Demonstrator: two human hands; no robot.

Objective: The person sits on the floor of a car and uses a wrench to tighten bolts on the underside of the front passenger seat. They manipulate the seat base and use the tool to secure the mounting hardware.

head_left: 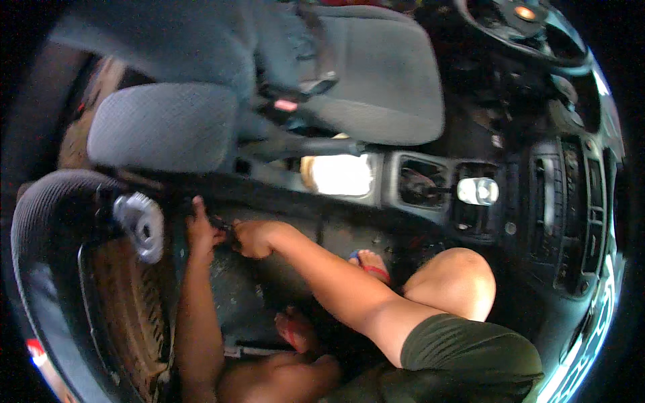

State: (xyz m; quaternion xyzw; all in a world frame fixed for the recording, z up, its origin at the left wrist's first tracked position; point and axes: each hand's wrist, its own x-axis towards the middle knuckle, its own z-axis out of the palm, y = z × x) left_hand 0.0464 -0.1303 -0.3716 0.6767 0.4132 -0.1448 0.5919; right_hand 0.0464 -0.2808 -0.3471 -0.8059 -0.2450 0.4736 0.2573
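You are looking into a car's front cabin. Across the top of the frame, you have a grey fabric seat (383,74), with a red buckle (285,105) beside its cushion. Your steering wheel (568,62) sits at upper right, above the dark dashboard (571,221) along the right side. The centre console (395,181) crosses mid-frame, with a handbrake lever (326,146) above it. At far left you see another grey seat (47,228); at lower centre-left, dark, speckled floor (235,285). Bright light (571,366) edges your lower right.

No legible text or numbers.
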